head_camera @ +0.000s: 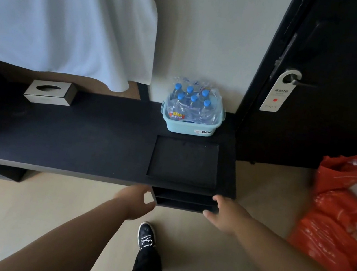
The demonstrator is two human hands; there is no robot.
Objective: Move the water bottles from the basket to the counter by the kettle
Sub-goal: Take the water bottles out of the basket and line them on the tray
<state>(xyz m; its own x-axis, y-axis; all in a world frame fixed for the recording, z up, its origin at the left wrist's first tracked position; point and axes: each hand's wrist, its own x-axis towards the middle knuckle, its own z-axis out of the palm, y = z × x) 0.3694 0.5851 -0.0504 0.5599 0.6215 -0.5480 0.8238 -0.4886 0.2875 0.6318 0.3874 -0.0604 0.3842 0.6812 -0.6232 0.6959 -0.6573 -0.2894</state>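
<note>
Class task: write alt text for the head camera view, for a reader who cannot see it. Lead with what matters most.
A pack of six blue-capped water bottles sits in a light blue basket at the back of a dark counter. The left hand and right hand reach empty toward its front edge; no kettle is in view.

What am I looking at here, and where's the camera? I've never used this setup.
There is no machine: the one picture comes from a camera on a person's head, looking down at their bare arms. The left hand and right hand reach toward the front edge of a dark counter, both open, with no grip on anything. At the back stands a light blue basket holding wrapped water bottles with blue caps. A tissue box sits to the left, a black tray in front of the basket. No kettle shows.
</note>
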